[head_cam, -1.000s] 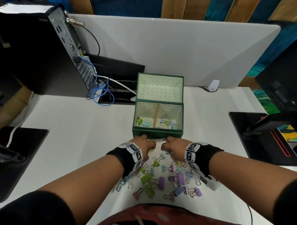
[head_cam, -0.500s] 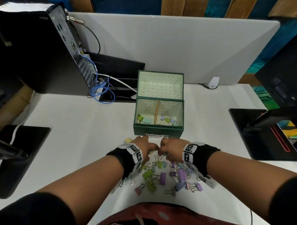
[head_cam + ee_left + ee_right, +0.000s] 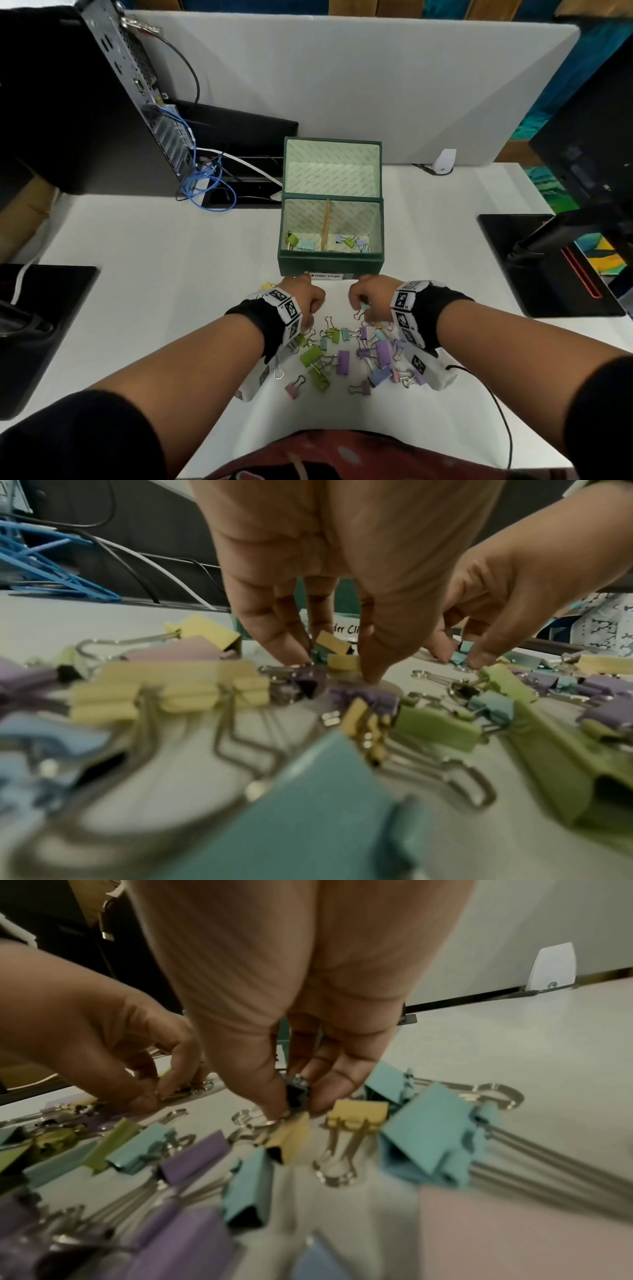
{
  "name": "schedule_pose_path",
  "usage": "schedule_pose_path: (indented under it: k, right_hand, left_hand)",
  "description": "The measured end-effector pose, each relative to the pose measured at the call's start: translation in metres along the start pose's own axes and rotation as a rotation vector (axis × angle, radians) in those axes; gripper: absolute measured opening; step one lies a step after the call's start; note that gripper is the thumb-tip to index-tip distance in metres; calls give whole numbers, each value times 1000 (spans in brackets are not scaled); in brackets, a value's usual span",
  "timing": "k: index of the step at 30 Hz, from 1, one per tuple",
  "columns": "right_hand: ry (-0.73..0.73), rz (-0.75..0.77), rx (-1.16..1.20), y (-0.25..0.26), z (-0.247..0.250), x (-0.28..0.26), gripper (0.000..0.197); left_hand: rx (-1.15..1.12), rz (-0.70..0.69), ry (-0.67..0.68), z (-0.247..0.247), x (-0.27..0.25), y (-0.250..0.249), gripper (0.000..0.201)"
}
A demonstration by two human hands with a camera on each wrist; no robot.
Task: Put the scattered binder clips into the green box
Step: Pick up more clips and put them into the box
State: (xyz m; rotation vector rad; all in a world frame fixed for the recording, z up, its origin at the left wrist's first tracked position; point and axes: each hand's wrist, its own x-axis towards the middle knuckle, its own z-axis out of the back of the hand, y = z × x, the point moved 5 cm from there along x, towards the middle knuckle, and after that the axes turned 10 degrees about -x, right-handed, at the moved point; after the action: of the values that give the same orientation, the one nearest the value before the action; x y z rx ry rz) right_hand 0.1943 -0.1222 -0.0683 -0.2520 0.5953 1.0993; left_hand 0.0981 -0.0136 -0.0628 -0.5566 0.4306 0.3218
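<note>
You're pinching one clip per hand: left hand (image 3: 301, 301) fingers clamping a purple clip (image 3: 310, 677), right hand (image 3: 371, 298) a blue one (image 3: 363, 307), green box (image 3: 330, 263) waiting open at 12 o'clock of the pile (image 3: 342, 356) on the counter (image 3: 154, 291).

Pastel binder clips (image 3: 346, 356) scattered before open green box (image 3: 330, 265).

Materials and finish, tabletop scene

Binder clips (image 3: 343, 361): pastel matt painted bodies, shiny wire handles (image 3: 339, 1153) of bare metal; green box (image 3: 330, 262): matt, cloth-like outside, patterned paper lining, wooden divider (image 3: 326, 222); tabletop (image 3: 154, 274): smooth matt white; wristbands (image 3: 430, 315): black cloth.
</note>
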Motion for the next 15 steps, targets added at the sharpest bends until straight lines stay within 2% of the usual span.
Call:
schedule_pose_path:
  k: [5,11,15]
  right_hand:
    - [14,-3,-2,-4,4,-4,33]
    - [3,-25,20,-6,12,-5,27]
    - [-5,-15,152,-4,29,-12,25]
  left_hand:
    - [-40,22,-57,2,1,7,22]
    - [-37,44,-10,1,0,14,25]
    - [-16,60,19,0,1,18,44]
